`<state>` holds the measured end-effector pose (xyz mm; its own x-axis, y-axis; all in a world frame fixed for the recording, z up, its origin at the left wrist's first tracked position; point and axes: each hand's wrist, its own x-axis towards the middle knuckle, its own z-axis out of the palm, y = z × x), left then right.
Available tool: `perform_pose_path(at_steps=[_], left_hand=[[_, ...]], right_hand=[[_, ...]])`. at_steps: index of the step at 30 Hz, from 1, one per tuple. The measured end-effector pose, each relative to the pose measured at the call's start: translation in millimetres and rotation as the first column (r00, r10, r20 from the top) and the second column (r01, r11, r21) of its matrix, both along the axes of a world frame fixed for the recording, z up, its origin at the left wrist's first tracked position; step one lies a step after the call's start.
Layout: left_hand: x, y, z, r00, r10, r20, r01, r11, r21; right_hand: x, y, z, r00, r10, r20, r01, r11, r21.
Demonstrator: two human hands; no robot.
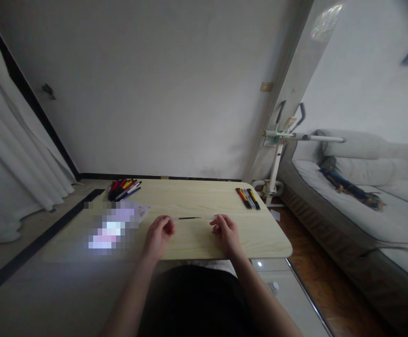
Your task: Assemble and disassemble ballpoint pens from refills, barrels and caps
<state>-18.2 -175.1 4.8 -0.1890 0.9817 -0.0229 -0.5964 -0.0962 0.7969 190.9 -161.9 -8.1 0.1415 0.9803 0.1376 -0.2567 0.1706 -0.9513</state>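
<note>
Head view, looking down over a pale wooden table [260,236], and both hands are in play. The left hand [159,231] is curled, fingertips pinched on the left end of one slim pen [189,217]. The right hand [225,228] is curled the same way, pinching the other end. So one pen, two hands, held level just above the tabletop, mid-table and a little in front of the person. Far left corner: a loose pile of pens [122,188] in red, yellow, black and blue. They overlap too much at this distance to count, though there are clearly more than in the other group. Far right corner: a neat row of pens [248,198], which looks like four, though it is small and soft here. Just below the pile lies one sheet [142,210], mostly blurred out. Beyond the table, one white curtain [10,154] hangs on the left, one exercise machine [281,140] stands past the right corner, and one grey sofa [365,187] sits at the right.
</note>
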Motion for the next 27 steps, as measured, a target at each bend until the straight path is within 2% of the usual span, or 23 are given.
perform_pose_path(at_steps=[19,27], left_hand=[[0.3,-1.1,1.6,0.999,-0.015,-0.046,0.015,1.0,-0.001],[1.1,-0.8,2.2,1.0,0.002,-0.02,-0.003,1.0,-0.017]], right_hand=[[0.7,-0.1,1.9,0.998,0.054,-0.014,-0.054,0.998,0.027],[-0.6,1.3,0.8,0.998,0.061,-0.007,-0.061,0.997,0.039]])
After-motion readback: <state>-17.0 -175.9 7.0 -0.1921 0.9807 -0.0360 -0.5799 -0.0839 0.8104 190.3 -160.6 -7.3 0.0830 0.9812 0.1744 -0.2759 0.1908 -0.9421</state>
